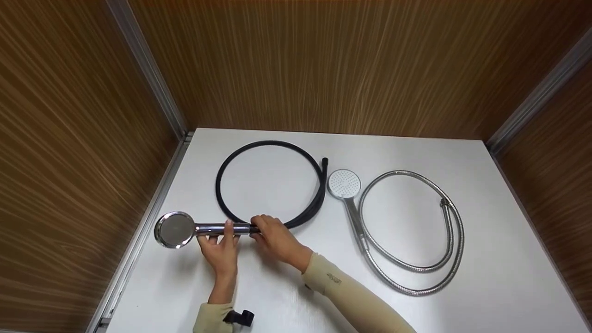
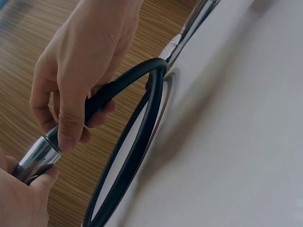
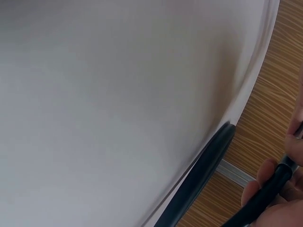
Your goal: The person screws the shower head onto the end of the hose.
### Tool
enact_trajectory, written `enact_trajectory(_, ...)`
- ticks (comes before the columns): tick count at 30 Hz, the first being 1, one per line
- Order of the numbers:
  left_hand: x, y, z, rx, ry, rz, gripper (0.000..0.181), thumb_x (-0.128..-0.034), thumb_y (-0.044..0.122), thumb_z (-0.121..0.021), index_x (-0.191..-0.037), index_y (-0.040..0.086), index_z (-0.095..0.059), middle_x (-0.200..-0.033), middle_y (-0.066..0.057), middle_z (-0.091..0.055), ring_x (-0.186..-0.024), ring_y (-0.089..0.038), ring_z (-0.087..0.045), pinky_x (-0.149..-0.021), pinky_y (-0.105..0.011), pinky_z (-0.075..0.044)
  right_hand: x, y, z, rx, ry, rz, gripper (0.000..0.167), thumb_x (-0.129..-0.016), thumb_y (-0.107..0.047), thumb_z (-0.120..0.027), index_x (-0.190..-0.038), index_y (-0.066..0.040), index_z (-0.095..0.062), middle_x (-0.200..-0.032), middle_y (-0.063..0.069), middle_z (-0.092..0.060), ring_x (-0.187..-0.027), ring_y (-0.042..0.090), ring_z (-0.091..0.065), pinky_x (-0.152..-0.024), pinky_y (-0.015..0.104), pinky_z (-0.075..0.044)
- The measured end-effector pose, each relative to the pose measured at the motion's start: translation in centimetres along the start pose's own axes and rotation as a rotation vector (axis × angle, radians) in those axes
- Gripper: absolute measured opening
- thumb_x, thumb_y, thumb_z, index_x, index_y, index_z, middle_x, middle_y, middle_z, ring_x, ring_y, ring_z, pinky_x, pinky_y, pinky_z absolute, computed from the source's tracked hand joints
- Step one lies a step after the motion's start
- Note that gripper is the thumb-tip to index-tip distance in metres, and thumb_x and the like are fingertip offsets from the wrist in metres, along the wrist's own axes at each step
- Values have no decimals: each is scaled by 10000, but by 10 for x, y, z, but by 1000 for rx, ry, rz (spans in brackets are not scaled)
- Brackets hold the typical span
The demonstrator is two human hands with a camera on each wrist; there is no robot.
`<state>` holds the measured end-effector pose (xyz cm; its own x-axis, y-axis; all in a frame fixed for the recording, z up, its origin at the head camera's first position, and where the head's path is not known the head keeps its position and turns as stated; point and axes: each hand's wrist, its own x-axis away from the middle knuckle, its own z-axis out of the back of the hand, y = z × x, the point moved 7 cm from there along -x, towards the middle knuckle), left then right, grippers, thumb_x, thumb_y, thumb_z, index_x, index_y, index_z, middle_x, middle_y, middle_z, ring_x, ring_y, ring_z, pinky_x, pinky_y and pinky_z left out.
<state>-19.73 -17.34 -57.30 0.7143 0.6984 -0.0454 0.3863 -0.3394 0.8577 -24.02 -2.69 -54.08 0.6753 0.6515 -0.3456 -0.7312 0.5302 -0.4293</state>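
My left hand (image 1: 222, 254) grips the chrome handle of a round shower head (image 1: 175, 230), held sideways above the table at the left. The thumb lies across the handle and the other fingers are behind it. With my right hand (image 1: 280, 240) I pinch the end of a black shower hose (image 1: 221, 185) at the handle's right end. In the left wrist view the hose end meets the chrome handle (image 2: 37, 158) in line; how far it sits inside is hidden. The rest of the black hose loops on the table behind both hands.
A second shower head (image 1: 344, 183) with a white spray face lies right of the black loop, joined to a coiled metal hose (image 1: 458, 240). All of it rests on a white table (image 1: 499, 259). Wood-grain panels (image 1: 323, 69) enclose the back and sides.
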Motion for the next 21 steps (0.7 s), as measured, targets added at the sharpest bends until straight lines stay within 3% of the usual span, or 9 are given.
enact_trajectory(12, 0, 0, 0, -14, 0, 5, 706, -950, -105, -683, -1536, 71, -332, -984, -144, -629, -759, -155, -761, -690, -335, -701, -1, 3, -3, 3, 6, -38, 265, -1041, -196, -685, -1238, -49, -586, -1066, 67, -699, -948, 196, -652, -800, 360, -605)
enact_trajectory(21, 1, 0, 0, -24, 0, -1, 634, -954, -82, -694, -1479, 74, -375, -982, -171, -632, -719, -160, -763, -683, -319, -701, -2, 1, -3, 14, 0, -26, 220, -1036, -177, -690, -1205, -84, -583, -1053, 50, -701, -972, 198, -665, -806, 354, -612)
